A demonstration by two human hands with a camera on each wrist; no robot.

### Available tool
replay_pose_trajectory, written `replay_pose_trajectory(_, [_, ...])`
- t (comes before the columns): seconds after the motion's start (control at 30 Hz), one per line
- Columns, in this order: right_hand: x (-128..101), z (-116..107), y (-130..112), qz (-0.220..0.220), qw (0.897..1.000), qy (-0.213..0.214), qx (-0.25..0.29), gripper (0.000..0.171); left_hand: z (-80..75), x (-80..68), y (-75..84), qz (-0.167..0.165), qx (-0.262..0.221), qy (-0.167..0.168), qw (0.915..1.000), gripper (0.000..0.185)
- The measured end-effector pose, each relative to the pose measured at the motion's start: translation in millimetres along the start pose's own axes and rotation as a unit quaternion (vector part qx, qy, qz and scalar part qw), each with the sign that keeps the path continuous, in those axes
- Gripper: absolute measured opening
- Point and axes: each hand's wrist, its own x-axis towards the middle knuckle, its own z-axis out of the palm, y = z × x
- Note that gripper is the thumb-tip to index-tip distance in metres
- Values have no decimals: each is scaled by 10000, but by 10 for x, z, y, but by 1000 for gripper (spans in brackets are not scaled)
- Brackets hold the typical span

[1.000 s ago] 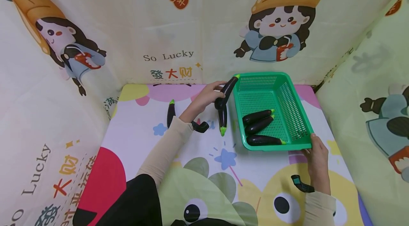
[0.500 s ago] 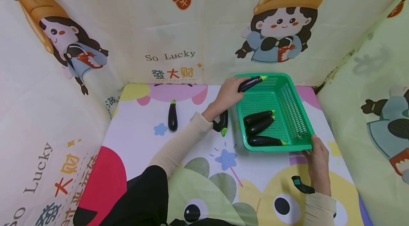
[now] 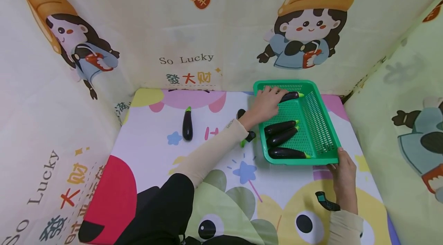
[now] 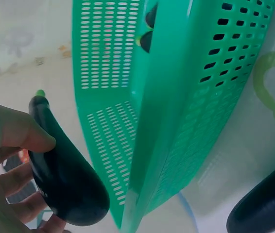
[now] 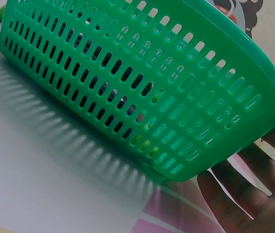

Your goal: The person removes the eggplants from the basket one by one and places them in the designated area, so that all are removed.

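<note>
My left hand (image 3: 265, 105) holds a dark eggplant (image 3: 290, 97) with a green stem end over the far left part of the green basket (image 3: 294, 161). In the left wrist view the thumb lies across the upper part of this eggplant (image 4: 62, 165), fingers behind it. Three more eggplants (image 3: 281, 136) lie in the basket's near left part. My right hand (image 3: 344, 170) grips the basket's near right corner; in the right wrist view its fingers (image 5: 254, 170) reach under that corner.
One eggplant (image 3: 187, 125) lies on the patterned tabletop at the left. Another eggplant (image 3: 241, 113), partly hidden by my left wrist, lies just left of the basket. A printed cloth wall (image 3: 238, 45) stands behind the table.
My left hand has lifted one eggplant off the table beside the basket and carried it right, over the basket's far part. The right hand has stayed at the basket corner.
</note>
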Motion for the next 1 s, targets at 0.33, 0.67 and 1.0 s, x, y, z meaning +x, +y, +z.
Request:
replay_pose_trajectory(0.33, [14,4,7,15,9999,-57,155,54,216,77,17,185,79,-118,9997,57])
replay_pose_trajectory(0.67, [27,15,-3,82,9999,88,110,55,309,123,-13,307,84,-323,9990,48])
replay_pose_trajectory(1.0, [27,-4,7,-54,10000,-37,9,61,374,151,-38,457,-26,-457,9979,50])
